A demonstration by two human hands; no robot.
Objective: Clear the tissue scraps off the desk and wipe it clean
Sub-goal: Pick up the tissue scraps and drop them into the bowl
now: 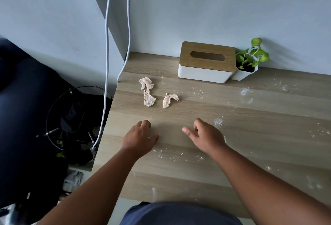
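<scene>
Three crumpled beige tissue scraps lie on the wooden desk (250,117) near its left edge: one at the back (146,82), one just in front of it (149,99), one to their right (169,100). My left hand (139,138) hovers over the desk a little nearer than the scraps, fingers loosely curled, holding nothing. My right hand (206,135) is beside it, thumb pointing left, fingers loosely bent, also holding nothing. White powdery specks (218,121) are scattered over the desk.
A white tissue box with a wooden lid (206,61) stands at the back by the wall, a small potted plant (249,60) right of it. Two white cables (107,63) hang past the desk's left edge. Dark bags and a fan lie on the floor, left.
</scene>
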